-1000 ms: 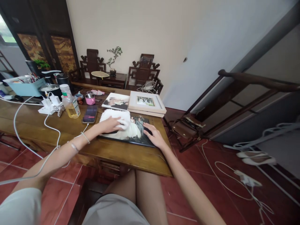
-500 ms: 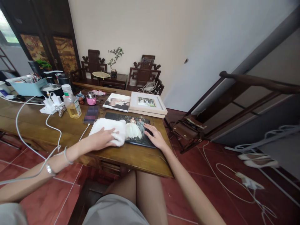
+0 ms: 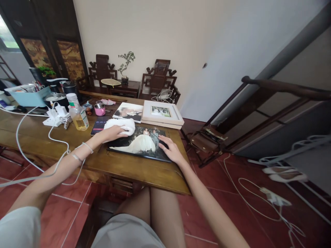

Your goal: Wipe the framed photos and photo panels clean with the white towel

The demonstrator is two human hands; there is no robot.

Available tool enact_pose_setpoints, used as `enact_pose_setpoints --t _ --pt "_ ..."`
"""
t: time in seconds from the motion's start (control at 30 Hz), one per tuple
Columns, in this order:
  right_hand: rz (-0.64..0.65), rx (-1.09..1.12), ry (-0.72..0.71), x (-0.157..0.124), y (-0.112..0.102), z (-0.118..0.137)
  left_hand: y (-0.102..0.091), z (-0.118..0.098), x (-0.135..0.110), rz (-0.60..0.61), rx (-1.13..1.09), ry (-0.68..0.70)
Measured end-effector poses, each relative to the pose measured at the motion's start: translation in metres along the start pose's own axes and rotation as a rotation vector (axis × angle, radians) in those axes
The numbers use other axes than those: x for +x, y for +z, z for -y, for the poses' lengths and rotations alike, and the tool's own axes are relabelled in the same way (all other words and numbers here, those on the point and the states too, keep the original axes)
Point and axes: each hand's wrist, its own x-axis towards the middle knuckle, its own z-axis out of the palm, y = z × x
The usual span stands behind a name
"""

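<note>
A dark-covered wedding photo panel, showing a white gown with a long train, lies flat near the front edge of the wooden table. My left hand grips a bunched white fluffy towel over the panel's far left corner. My right hand rests on the panel's right side with its fingers spread, wearing a ring. A phone lies just left of the towel, partly hidden by it.
Behind the panel lie a photo book and a stack of pale framed albums. To the left stand an oil bottle, a pink cup, a white power strip with trailing cables, and a blue bin.
My left hand has moved the towel away from me, from the panel's near left part to its far left corner. The gown's train now shows. My right hand has stayed in place.
</note>
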Motion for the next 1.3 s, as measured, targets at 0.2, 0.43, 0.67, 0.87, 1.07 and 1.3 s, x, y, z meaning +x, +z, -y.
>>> enact_pose_setpoints --t 0.2,0.43,0.67,0.87,1.07,1.3 --pt "0.007 -0.012 0.003 0.000 0.000 0.002 0.000 0.009 0.009 -0.005 0.030 -0.028" --pt "-0.010 -0.006 -0.018 0.001 0.002 -0.001 -0.004 -0.073 -0.063 0.179 0.016 0.056" --pt "-0.008 -0.003 -0.012 0.001 0.002 -0.002 -0.009 -0.066 -0.047 0.166 -0.037 0.118" --pt "-0.005 0.000 -0.005 0.002 0.002 -0.001 -0.002 0.010 0.015 0.019 0.024 0.047" --pt "-0.002 0.000 -0.002 0.002 0.000 0.001 0.003 0.008 0.032 0.033 0.075 -0.026" --pt "-0.001 -0.027 -0.009 0.002 0.002 -0.001 0.008 -0.091 -0.029 0.171 0.026 0.156"
